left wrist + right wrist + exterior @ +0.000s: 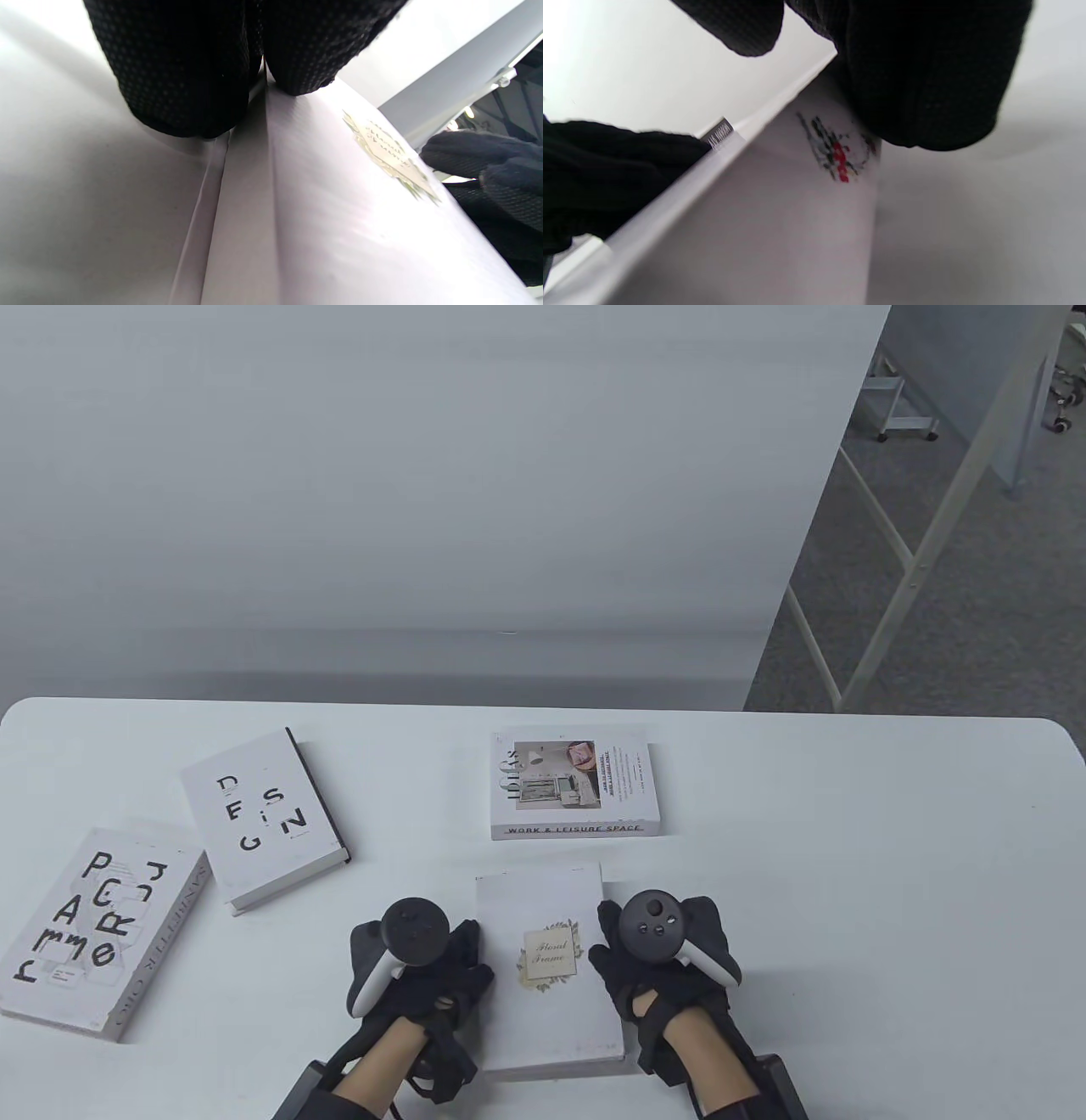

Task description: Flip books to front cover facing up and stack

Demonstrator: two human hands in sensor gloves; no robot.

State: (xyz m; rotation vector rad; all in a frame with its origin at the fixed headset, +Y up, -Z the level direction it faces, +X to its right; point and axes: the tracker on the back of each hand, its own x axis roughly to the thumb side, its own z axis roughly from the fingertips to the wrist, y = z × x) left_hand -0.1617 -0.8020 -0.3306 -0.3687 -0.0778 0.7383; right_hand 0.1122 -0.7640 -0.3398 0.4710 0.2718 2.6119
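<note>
A white book with a "Floral Frame" label (550, 967) lies front cover up at the table's near middle. My left hand (462, 963) holds its left long edge and my right hand (612, 959) holds its right long edge. In the left wrist view my fingers (186, 76) sit at the book's edge beside the cover (331, 212). In the right wrist view my fingers (925, 76) press the book's side (780, 220), which bears a small red and black mark. Whether the book is lifted off the table I cannot tell.
Three more books lie cover up on the white table (848, 899): "IDEAS Work & Leisure Space" (575, 782) just beyond the held book, "DESIGN" (263, 819) at the left, and a lettered one (93, 933) at the far left near the edge.
</note>
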